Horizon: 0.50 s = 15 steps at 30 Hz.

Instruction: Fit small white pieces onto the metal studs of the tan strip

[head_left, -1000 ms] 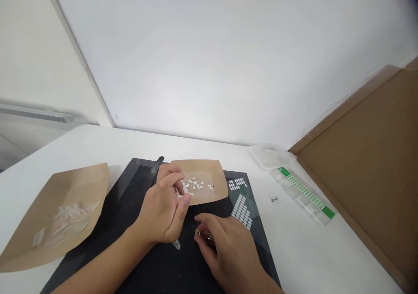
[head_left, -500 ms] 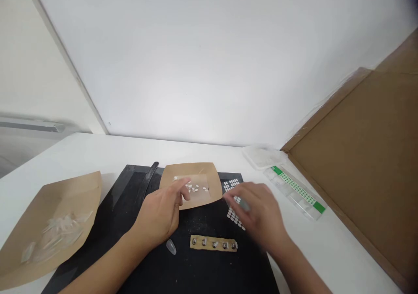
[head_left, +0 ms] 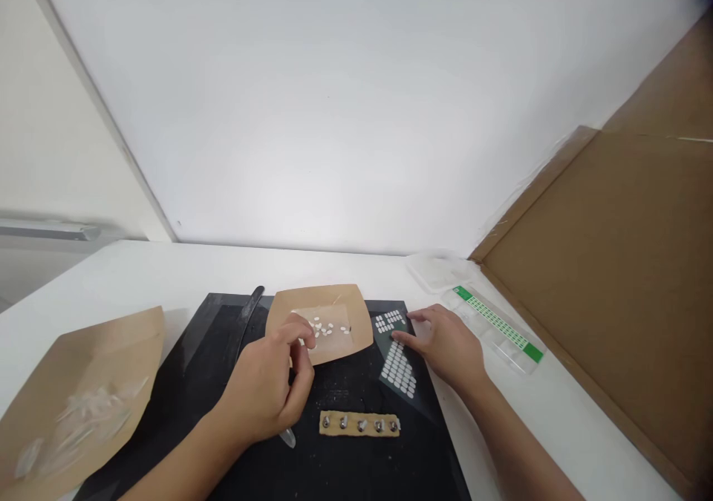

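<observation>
My left hand [head_left: 272, 378] is at the near left edge of a small brown paper tray [head_left: 362, 315]. Its fingers curl in, with thumb and index tip close together; anything between them is too small to make out. Several white oval pieces [head_left: 323, 330] lie inside that tray. My right hand [head_left: 448, 345] is open, its thumb and index finger spread at the right edge of a dark sheet of white oval stickers [head_left: 399, 371]. Below my left hand lies a clear false nail tip [head_left: 288, 438], partly covered. A tan strip [head_left: 359, 424] with several small metal studs rests nearby.
Under these lies a black board [head_left: 356, 471], with a dark flat file-like stick [head_left: 252, 312] at its far left. A larger paper tray [head_left: 111, 345] at left holds clear nail tips [head_left: 92, 416]. At right are a clear case with green label [head_left: 495, 323] and cardboard [head_left: 613, 263].
My right hand, blurred over the sticker sheet before, now rests at its right edge with thumb and index spread. My left hand's thumb and index have curled closer. The view has shifted slightly.
</observation>
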Each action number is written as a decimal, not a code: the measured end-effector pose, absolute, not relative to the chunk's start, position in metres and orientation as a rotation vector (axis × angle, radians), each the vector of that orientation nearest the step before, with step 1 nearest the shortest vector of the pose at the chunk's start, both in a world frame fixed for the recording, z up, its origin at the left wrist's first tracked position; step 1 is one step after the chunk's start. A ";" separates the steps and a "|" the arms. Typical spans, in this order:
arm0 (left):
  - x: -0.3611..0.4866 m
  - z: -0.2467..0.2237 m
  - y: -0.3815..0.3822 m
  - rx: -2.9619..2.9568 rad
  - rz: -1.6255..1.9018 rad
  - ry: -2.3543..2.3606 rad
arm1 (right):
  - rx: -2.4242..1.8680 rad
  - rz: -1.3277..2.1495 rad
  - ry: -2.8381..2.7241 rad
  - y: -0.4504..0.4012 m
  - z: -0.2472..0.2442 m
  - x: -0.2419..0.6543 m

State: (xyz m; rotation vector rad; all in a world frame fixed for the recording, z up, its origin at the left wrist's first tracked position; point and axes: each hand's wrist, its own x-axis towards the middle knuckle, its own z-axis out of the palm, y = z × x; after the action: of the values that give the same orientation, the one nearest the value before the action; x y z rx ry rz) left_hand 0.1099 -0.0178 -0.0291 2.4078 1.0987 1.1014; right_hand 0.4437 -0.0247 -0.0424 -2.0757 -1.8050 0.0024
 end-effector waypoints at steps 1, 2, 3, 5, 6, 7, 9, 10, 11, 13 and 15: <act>0.110 -0.029 -0.018 2.399 1.092 1.095 | -2.085 0.007 -1.795 -0.025 -0.043 0.443; 0.110 -0.028 -0.018 2.392 1.080 1.092 | -2.085 0.012 -1.791 -0.025 -0.043 0.442; 0.110 -0.027 -0.019 2.385 1.072 1.090 | -2.083 0.017 -1.787 -0.026 -0.043 0.441; 0.111 -0.026 -0.019 2.378 1.058 1.090 | -2.084 0.034 -1.782 -0.025 -0.042 0.440; 0.111 -0.026 -0.020 2.377 1.054 1.092 | -2.088 0.043 -1.774 -0.025 -0.042 0.439; 0.111 -0.027 -0.020 2.378 1.051 1.096 | -2.095 0.048 -1.760 -0.025 -0.042 0.437; 0.110 -0.029 -0.020 2.391 1.042 1.106 | -2.108 0.048 -1.723 -0.026 -0.041 0.434; 0.110 -0.030 -0.020 2.403 1.041 1.109 | -2.112 0.042 -1.702 -0.027 -0.040 0.431; 0.110 -0.031 -0.020 2.417 1.045 1.108 | -2.112 0.037 -1.683 -0.028 -0.039 0.429; 0.109 -0.033 -0.019 2.452 1.065 1.089 | -2.100 0.026 -1.658 -0.030 -0.038 0.425; 0.109 -0.034 -0.019 2.481 1.106 1.063 | -2.081 0.015 -1.645 -0.033 -0.035 0.422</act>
State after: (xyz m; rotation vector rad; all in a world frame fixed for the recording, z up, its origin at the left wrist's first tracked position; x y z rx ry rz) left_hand 0.1087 -0.0191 -0.0344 2.4809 1.0625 1.1061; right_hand 0.4221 -0.0332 -0.0345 -2.0813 -1.6448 0.0155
